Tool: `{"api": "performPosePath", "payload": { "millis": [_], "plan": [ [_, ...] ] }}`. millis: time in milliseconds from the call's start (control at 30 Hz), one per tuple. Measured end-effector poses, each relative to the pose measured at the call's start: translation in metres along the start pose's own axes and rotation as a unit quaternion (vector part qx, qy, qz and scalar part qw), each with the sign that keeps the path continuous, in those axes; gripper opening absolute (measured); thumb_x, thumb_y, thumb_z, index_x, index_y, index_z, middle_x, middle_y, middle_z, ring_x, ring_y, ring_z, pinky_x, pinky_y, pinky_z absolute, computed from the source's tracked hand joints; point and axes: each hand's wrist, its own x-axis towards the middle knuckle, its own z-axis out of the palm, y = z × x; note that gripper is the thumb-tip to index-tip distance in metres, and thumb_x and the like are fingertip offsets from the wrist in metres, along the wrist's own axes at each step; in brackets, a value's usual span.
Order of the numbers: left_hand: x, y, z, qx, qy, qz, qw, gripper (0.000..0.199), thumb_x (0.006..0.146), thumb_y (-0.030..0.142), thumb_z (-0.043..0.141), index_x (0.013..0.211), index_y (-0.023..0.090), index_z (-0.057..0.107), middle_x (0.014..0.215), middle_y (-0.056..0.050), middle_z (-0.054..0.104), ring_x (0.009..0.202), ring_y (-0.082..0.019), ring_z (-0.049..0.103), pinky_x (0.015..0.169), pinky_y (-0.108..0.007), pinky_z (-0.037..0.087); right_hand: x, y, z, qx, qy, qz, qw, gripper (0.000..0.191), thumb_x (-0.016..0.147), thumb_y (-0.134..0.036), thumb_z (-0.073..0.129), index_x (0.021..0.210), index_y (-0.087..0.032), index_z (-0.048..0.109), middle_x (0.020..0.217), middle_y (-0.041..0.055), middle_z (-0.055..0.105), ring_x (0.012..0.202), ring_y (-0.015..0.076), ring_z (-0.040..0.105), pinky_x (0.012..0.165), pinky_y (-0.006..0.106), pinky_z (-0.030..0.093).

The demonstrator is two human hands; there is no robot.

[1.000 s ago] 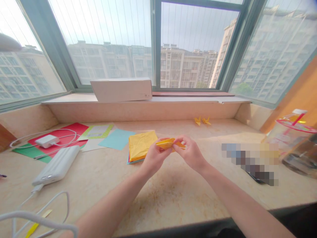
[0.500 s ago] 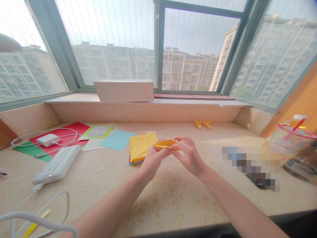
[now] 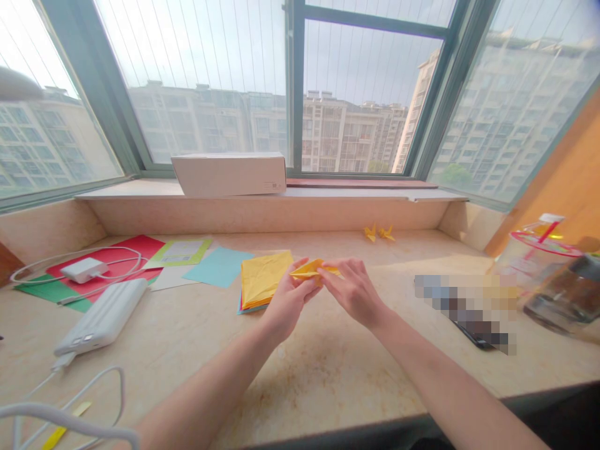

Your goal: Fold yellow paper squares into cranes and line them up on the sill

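A small folded piece of yellow paper [image 3: 307, 270] is held up between both hands over the counter. My left hand [image 3: 291, 299] pinches it from the left and below, with the thumb on its near side. My right hand [image 3: 352, 289] grips its right part, fingertips pressed on the folded layers. Just left of the hands lies a stack of yellow paper [image 3: 263, 278], slightly creased, with blue and red sheets showing at its bottom edge. Two small folded yellow paper cranes [image 3: 377, 233] stand at the back of the counter.
Coloured sheets, including a light blue one [image 3: 218, 267] and a red one [image 3: 112, 265], lie left. Nearby are a white power bank [image 3: 102, 324], a charger [image 3: 85, 270] and cables. At right are a phone-like object [image 3: 478, 337], partly pixelated, and a clear cup [image 3: 532, 262].
My right hand's fingers have closed in on the paper, and its folds look more opened out on top. The whole view has shifted slightly.
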Motion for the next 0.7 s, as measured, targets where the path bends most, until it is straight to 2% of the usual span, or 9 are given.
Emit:
{"api": "performPosePath", "payload": {
  "millis": [200, 300, 400, 467, 500, 567, 633, 700],
  "plan": [
    [-0.001, 0.001, 0.0, -0.001, -0.022, -0.006, 1.0, 0.068, 0.077, 0.017, 0.076, 0.135, 0.026, 0.041, 0.117, -0.007, 0.068, 0.109, -0.018, 0.065, 0.108, -0.04, 0.042, 0.0, 0.003, -0.006, 0.015, -0.008, -0.007, 1.0, 0.031, 0.1, -0.019, 0.047, 0.128, -0.025, 0.06, 0.109, 0.0075, 0.072, 0.099, 0.0226, 0.061, 0.089, 0.042, 0.035],
    [-0.001, -0.001, 0.0, 0.025, -0.032, -0.001, 0.999, 0.071, 0.078, 0.02, 0.076, 0.138, 0.026, 0.038, 0.115, -0.007, 0.069, 0.108, -0.018, 0.065, 0.105, -0.041, 0.043, 0.0, 0.004, -0.008, 0.043, 0.004, -0.002, 0.999, 0.03, 0.1, -0.019, 0.047, 0.126, -0.026, 0.06, 0.107, 0.0058, 0.073, 0.098, 0.0218, 0.061, 0.089, 0.04, 0.035],
    [0.002, -0.004, -0.005, 0.097, -0.016, 0.026, 0.995, 0.075, 0.082, 0.029, 0.073, 0.143, 0.024, 0.03, 0.112, -0.009, 0.07, 0.103, -0.02, 0.066, 0.101, -0.044, 0.045, -0.001, 0.007, -0.005, 0.053, 0.015, 0.007, 0.998, 0.026, 0.1, -0.02, 0.048, 0.119, -0.025, 0.064, 0.108, 0.0052, 0.073, 0.099, 0.0215, 0.062, 0.089, 0.04, 0.035],
    [0.006, -0.005, -0.012, 0.181, 0.018, 0.074, 0.981, 0.081, 0.082, 0.033, 0.072, 0.147, 0.025, 0.025, 0.116, -0.012, 0.067, 0.101, -0.022, 0.067, 0.097, -0.047, 0.047, -0.002, 0.009, -0.003, 0.05, 0.019, 0.015, 0.998, 0.024, 0.1, -0.02, 0.048, 0.115, -0.024, 0.065, 0.108, 0.0058, 0.073, 0.098, 0.0213, 0.063, 0.089, 0.04, 0.035],
    [0.008, -0.005, -0.015, 0.229, 0.041, 0.116, 0.966, 0.084, 0.08, 0.033, 0.074, 0.147, 0.028, 0.024, 0.123, -0.013, 0.063, 0.104, -0.024, 0.065, 0.096, -0.048, 0.048, -0.002, 0.01, -0.002, 0.049, 0.021, 0.019, 0.998, 0.024, 0.1, -0.019, 0.047, 0.114, -0.024, 0.066, 0.107, 0.0061, 0.073, 0.097, 0.0212, 0.063, 0.089, 0.04, 0.035],
    [0.012, -0.003, -0.023, 0.355, 0.061, 0.217, 0.907, 0.08, 0.076, 0.031, 0.077, 0.144, 0.03, 0.035, 0.138, -0.014, 0.052, 0.119, -0.028, 0.057, 0.099, -0.049, 0.045, -0.002, 0.01, -0.002, 0.048, 0.022, 0.021, 0.998, 0.024, 0.1, -0.019, 0.046, 0.112, -0.023, 0.066, 0.107, 0.0064, 0.073, 0.097, 0.0211, 0.063, 0.09, 0.04, 0.035],
    [0.013, 0.0, -0.029, 0.47, 0.023, 0.293, 0.832, 0.054, 0.079, 0.029, 0.075, 0.129, 0.031, 0.056, 0.14, -0.01, 0.051, 0.127, -0.029, 0.051, 0.107, -0.051, 0.038, -0.002, 0.009, -0.004, 0.049, 0.012, 0.011, 0.999, 0.024, 0.1, -0.02, 0.046, 0.113, -0.024, 0.066, 0.107, 0.0063, 0.073, 0.098, 0.0213, 0.062, 0.091, 0.04, 0.034],
    [0.013, 0.004, -0.031, 0.539, -0.025, 0.33, 0.775, 0.031, 0.084, 0.027, 0.068, 0.115, 0.03, 0.066, 0.132, -0.008, 0.058, 0.124, -0.029, 0.052, 0.107, -0.051, 0.037, -0.001, 0.007, -0.007, 0.054, -0.001, -0.002, 0.999, 0.025, 0.1, -0.019, 0.046, 0.116, -0.024, 0.065, 0.107, 0.0059, 0.073, 0.099, 0.0214, 0.061, 0.092, 0.04, 0.034]
  ]
}}
